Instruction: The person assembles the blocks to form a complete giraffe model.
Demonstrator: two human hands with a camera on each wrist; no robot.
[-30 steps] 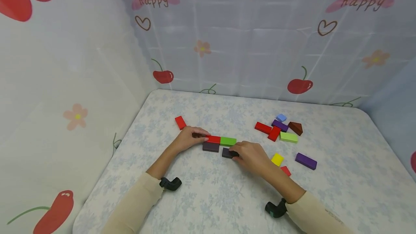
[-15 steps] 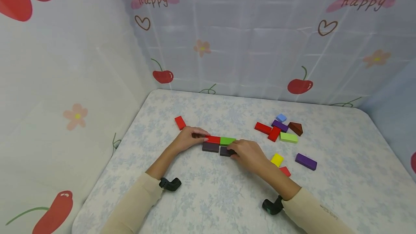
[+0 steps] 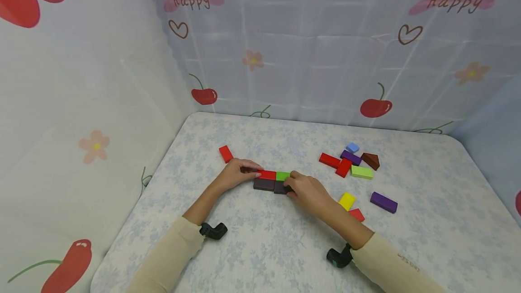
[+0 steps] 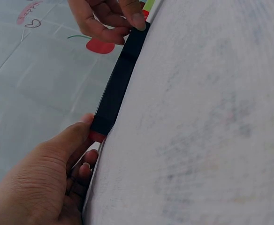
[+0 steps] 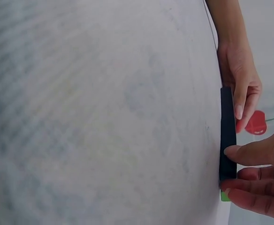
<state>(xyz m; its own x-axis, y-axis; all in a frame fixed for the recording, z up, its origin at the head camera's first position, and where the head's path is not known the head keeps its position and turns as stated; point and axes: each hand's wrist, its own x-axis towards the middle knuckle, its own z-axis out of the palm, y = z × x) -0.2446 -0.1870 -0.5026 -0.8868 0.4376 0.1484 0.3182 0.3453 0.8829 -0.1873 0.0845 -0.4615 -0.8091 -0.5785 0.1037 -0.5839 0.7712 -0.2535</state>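
Observation:
Four-sided blocks make two rows on the table. The far row has a red block (image 3: 267,175) on the left and a green block (image 3: 282,176) on the right. In front lie a left dark block (image 3: 263,185) and a right dark block (image 3: 280,188), end to end. My left hand (image 3: 238,173) pinches the red block's left end between thumb and fingers. The right dark block's outer end is between the thumb and fingers of my right hand (image 3: 309,193), which hides part of it and of the green block. In the right wrist view, the thumb (image 5: 233,151) presses the dark face.
A lone red block (image 3: 225,153) lies beyond the left hand. Back right is a cluster with a purple block (image 3: 351,157), a brown triangle (image 3: 371,161) and a light green block (image 3: 361,172). Near the right forearm are a yellow block (image 3: 347,201) and a longer purple block (image 3: 383,202).
My right hand has slid the right dark block leftward and slightly away from me, closing the gap to the left dark block. The left hand has stayed at the red block.

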